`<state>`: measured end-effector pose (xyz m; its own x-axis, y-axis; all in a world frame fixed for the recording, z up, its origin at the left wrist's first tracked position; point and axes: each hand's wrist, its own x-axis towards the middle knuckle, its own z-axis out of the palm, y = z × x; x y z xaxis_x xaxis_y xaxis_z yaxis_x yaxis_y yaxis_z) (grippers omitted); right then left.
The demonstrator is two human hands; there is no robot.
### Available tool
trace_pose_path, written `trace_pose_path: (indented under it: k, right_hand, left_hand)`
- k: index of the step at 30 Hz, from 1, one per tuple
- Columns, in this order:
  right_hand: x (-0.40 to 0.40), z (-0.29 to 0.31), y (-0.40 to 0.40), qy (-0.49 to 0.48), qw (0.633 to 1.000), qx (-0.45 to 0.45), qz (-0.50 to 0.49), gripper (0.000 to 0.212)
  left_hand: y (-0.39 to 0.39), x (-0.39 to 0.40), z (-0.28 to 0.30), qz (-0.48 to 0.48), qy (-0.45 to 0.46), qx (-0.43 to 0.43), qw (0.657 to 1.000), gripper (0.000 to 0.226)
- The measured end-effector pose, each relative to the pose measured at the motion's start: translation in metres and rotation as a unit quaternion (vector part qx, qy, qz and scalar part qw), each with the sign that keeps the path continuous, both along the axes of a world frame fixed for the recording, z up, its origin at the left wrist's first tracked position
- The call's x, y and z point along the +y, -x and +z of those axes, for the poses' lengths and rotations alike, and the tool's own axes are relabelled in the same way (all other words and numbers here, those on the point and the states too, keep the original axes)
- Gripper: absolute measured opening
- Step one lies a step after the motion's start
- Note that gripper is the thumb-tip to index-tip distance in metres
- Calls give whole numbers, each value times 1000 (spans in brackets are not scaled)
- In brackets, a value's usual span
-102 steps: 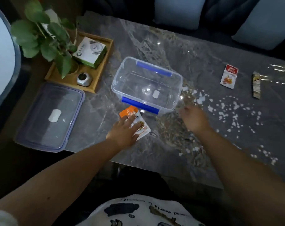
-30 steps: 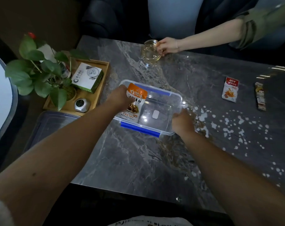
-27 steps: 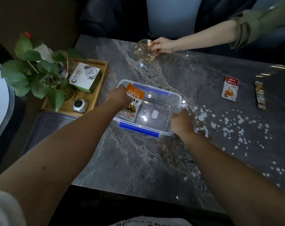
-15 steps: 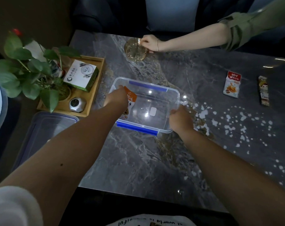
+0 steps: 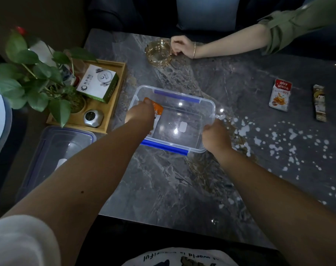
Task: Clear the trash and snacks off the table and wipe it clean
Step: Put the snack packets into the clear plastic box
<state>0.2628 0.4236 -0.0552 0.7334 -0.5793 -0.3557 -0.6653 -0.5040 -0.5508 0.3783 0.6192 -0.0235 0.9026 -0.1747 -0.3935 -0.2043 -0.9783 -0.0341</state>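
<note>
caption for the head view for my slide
Left hand lowers an orange snack packet into a clear tub steadied by the right hand; two snacks and white crumbs remain.

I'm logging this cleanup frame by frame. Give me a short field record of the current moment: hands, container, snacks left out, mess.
left hand: inside clear container, holding orange snack packet
right hand: gripping container's right rim
snacks left on table: red-white packet, dark narrow packet
mess: white scraps on right side
lid: off, left of container
other person's hand: at glass bowl
</note>
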Motion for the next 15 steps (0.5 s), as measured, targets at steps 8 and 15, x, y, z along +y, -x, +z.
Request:
trace_pose_path:
  k: [8,15]
  right_hand:
    - [0,3,-1,-8,1000,4,1,33]
    - [0,3,-2,-8,1000,10,5,31]
  left_hand:
    - [3,-8,18,-7,-73,42,996,62]
    - [6,-8,15,-76,-146,32,986,35]
